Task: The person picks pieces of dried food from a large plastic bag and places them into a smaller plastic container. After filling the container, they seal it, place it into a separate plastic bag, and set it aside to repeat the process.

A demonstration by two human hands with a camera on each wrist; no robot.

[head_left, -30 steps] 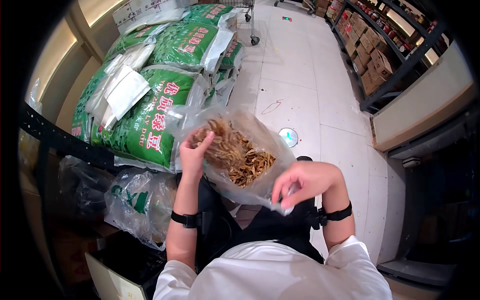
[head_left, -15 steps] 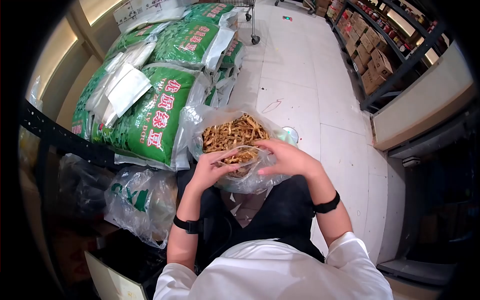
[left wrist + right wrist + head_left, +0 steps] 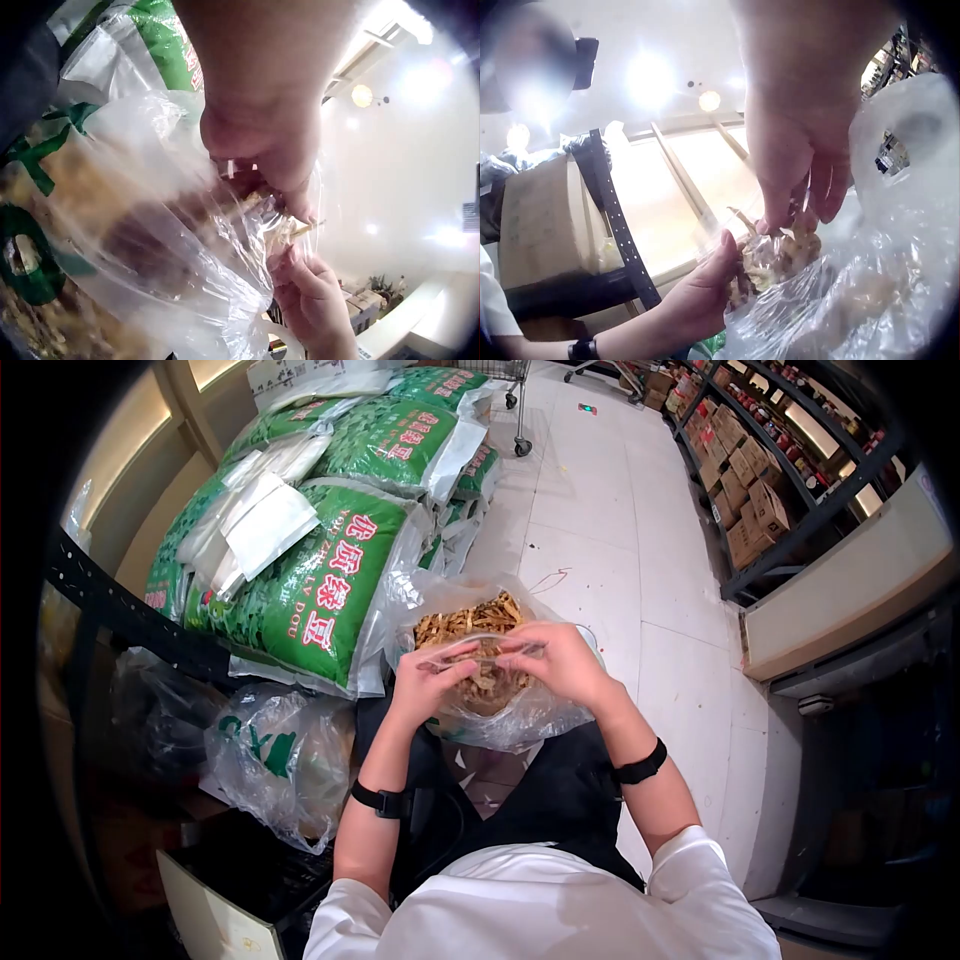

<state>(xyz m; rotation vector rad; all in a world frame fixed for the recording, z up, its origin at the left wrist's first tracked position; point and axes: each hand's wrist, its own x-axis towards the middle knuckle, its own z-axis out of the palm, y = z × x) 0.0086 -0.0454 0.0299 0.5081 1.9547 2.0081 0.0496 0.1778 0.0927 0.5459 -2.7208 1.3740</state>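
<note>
A big clear plastic bag [image 3: 530,728] of brown dried strips [image 3: 452,626] sits between the person's knees, its mouth spread wide. Over that mouth, the left hand [image 3: 425,685] pinches the edge of a smaller clear bag [image 3: 487,698] from the left. Opposite it, the right hand [image 3: 562,663] grips the same edge with thumb and fingers. In the right wrist view, strips in the small bag [image 3: 776,259] bulge between the two hands. The left wrist view shows the right hand [image 3: 319,304] close under the left one, with crumpled film of the big bag around them.
Green printed sacks [image 3: 300,575] are stacked at the left, with folded white packets [image 3: 268,525] on top. Another clear bag [image 3: 280,760] stands below a dark metal rail [image 3: 140,625]. Shelves with cardboard boxes [image 3: 755,510] line the right; a cart wheel [image 3: 522,447] shows at the back.
The right hand has let go of the big bag's near rim and come over its mouth. Both hands have since drawn closer together on the small bag. The head view has shifted slightly.
</note>
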